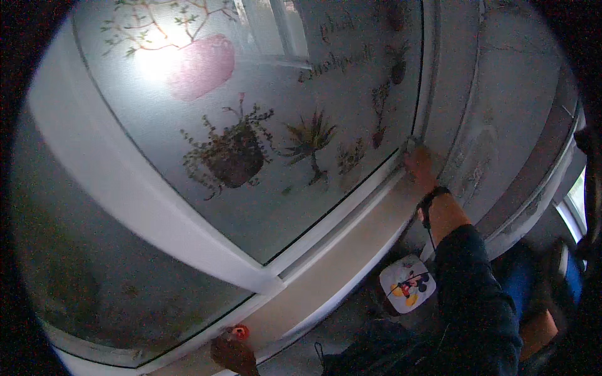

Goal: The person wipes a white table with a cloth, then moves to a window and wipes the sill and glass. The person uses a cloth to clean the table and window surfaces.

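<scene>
My left hand (233,356) is low in the view at the near end of the windowsill, its fingers closed about a small red round thing (239,332) with a paler middle. Dim light hides what lies below that red part. My right hand (420,164), a dark band with a hanging cord (431,199) on its wrist, reaches to the far lower corner of the white window frame (338,227). Its fingers are bunched against the frame, and something pale shows at the fingertips, too blurred to name. Frosted glass (263,207) with plant pictures fills the pane.
A beige sill (338,254) runs under the window. Below it stands a small stool with a cartoon figure on its white seat (407,285). A rough grey wall (501,119) rises at the right. Bright light glares on the upper glass. Someone's blue-clad leg (517,276) shows at lower right.
</scene>
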Demonstrator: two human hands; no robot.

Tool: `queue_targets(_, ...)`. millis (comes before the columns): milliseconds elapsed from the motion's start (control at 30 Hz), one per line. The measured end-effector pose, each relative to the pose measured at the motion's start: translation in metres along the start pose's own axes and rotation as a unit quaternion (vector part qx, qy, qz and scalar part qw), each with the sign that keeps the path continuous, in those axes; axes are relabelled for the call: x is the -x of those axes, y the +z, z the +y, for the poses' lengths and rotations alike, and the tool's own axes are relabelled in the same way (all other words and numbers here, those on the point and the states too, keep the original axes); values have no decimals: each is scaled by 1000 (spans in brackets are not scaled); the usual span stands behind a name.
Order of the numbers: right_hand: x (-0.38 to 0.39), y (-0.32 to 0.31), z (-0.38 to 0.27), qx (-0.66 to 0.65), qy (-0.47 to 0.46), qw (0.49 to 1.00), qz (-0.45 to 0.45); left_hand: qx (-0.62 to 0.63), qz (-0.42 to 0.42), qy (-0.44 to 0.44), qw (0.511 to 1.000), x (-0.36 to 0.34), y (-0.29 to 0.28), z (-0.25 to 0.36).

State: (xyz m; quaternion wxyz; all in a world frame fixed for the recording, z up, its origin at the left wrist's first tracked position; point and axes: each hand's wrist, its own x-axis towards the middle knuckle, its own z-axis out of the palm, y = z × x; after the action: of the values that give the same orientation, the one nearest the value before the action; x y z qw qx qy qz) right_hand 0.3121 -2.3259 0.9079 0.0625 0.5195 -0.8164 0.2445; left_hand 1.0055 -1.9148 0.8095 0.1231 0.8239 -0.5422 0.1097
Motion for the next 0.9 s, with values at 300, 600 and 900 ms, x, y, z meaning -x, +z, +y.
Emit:
queue_targets(300,-74,37,57,16,-40,991,130,-128,104,75,983,-16,-52,37)
queue_targets(600,-77,43,52,2,22,997,-67,-287,43,64,955,-19,-66,61)
queue_targets(900,73,34,-43,-81,-88,993,2,-22,86,153,984,-15,-66,31)
